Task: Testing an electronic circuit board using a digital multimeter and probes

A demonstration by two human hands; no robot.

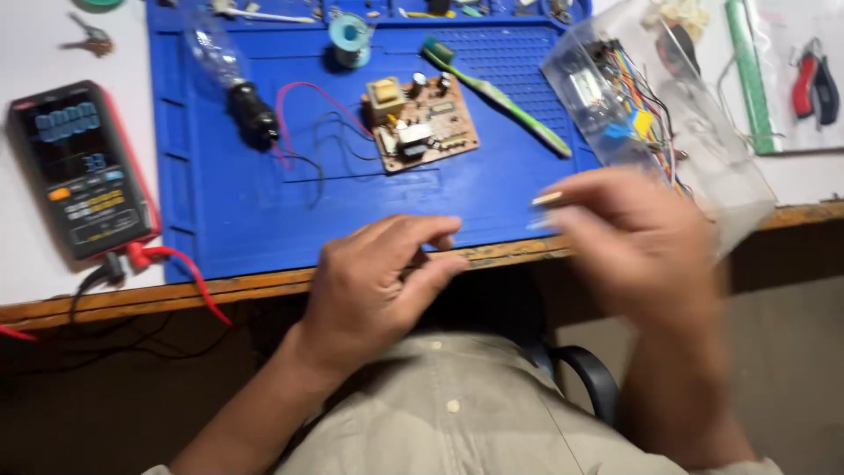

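Note:
My right hand [637, 242] is blurred and raised over the right front corner of the blue work mat [220, 220]. Its fingers are closed, and it seems to grip a clear plastic bag [730, 167] holding coloured wires and small parts. The bag hangs out past the table's edge. My left hand [378, 281] hovers at the mat's front edge with its fingers curled and the thumb against the forefinger; I see nothing in it. A small brown circuit board [420, 123] with a yellow transformer lies on the mat beyond both hands, with red and black leads trailing from it.
A clear bulb in a black holder [236, 84], a solder spool [350, 40] and a green toothbrush [497, 92] lie on the mat. A black multimeter [83, 167] with red leads sits at left, keys [88, 37] behind it. Red-handled cutters [813, 84] rest at far right.

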